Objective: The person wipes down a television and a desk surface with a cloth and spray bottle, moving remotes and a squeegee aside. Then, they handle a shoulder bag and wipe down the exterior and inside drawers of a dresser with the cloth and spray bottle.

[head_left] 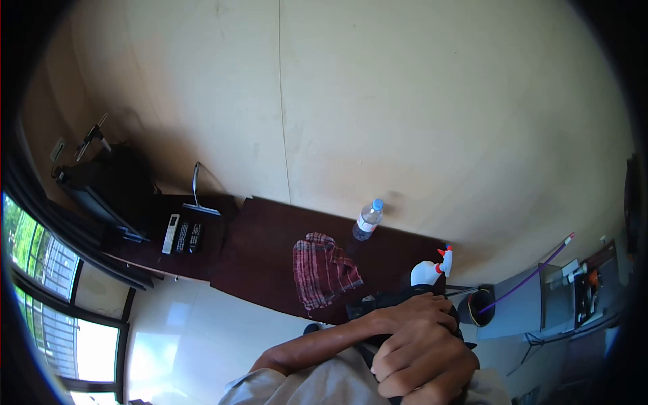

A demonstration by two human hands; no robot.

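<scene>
Your left hand (417, 312) and right hand (428, 363) curl near one black thing (388, 300); their grip I cannot tell. One cloth (322, 271), one bottle (368, 221) and one sprayer (425, 273) are on the table (260, 253).

A dark red table (256, 250) carries a crumpled checked cloth (320, 270), a capped plastic bottle (368, 221) near its back edge and a white spray bottle (424, 274) towards the right end.
</scene>
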